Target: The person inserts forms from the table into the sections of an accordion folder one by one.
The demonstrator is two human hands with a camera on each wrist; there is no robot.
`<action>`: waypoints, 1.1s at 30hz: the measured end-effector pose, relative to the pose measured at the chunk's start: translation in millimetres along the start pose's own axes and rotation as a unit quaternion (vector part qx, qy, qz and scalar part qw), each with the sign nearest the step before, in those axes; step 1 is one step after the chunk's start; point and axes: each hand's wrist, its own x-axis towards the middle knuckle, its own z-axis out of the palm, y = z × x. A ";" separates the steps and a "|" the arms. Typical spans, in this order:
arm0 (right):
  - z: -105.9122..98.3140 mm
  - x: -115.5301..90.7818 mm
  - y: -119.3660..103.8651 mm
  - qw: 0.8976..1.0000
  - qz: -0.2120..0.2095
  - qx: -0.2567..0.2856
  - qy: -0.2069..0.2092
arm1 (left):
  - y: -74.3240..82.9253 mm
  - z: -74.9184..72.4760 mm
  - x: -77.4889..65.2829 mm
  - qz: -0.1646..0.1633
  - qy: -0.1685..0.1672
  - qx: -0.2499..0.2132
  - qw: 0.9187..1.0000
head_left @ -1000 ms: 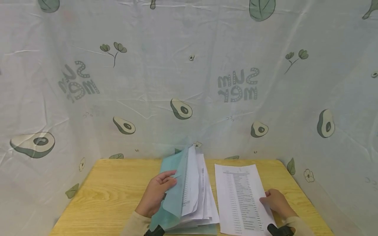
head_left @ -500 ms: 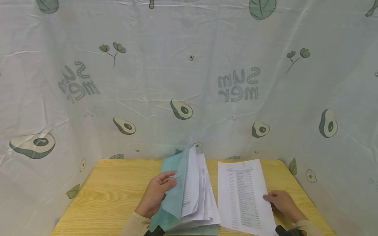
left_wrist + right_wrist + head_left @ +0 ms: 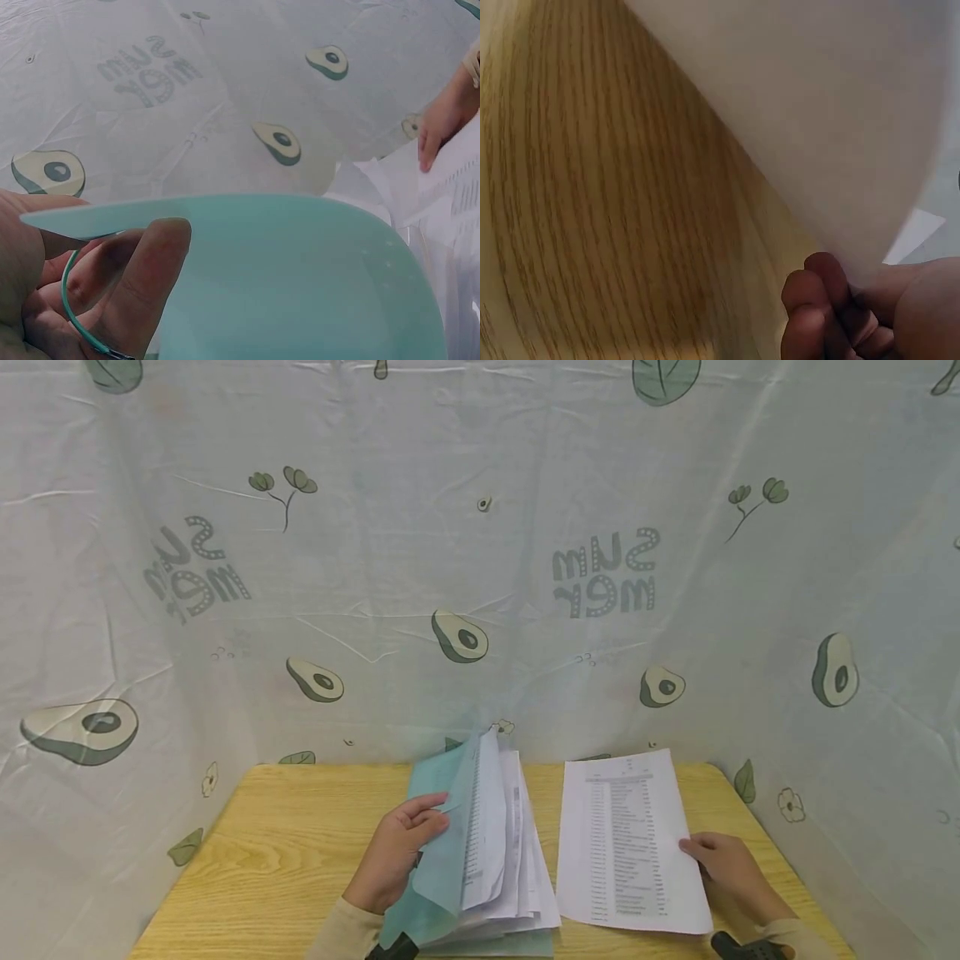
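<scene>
My left hand (image 3: 396, 852) holds up the cover of a teal folder (image 3: 444, 881), pinched between thumb and fingers. In the left wrist view the cover's rounded flap (image 3: 300, 270) fills the middle, and a thin teal cord (image 3: 69, 300) loops by the fingers. A thick stack of white papers (image 3: 510, 868) stands fanned inside the folder, with printed lines showing on some. To the right, my right hand (image 3: 731, 870) pinches a printed sheet (image 3: 626, 843) by its right edge. The right wrist view shows the blank underside of that sheet (image 3: 817, 120) curving up from the fingers (image 3: 804, 289).
A wood-grain table (image 3: 285, 843) carries the folder. Behind and around it hangs a pale curtain (image 3: 375, 577) printed with avocados, leaves and mirrored lettering. Dark straps (image 3: 750, 946) sit on both wrists.
My right hand has moved right, carrying the printed sheet right and toward the table's far edge, away from the folder. The left hand and folder stay in place.
</scene>
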 end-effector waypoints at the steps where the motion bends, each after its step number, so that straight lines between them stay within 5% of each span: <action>1: -1.0 -0.2 0.5 1.000 -0.001 0.005 -0.001 | 0.1 0.0 0.1 0.000 0.000 0.001 1.000; 14: -11.7 -4.8 -2.8 0.997 0.020 0.066 -0.036 | 3.1 -0.2 -1.4 -0.006 -0.004 -0.011 1.000; 33: 9.4 -12.4 -22.8 0.995 0.012 0.094 -0.040 | 1.5 -1.8 -2.8 -0.006 -0.011 -0.018 1.000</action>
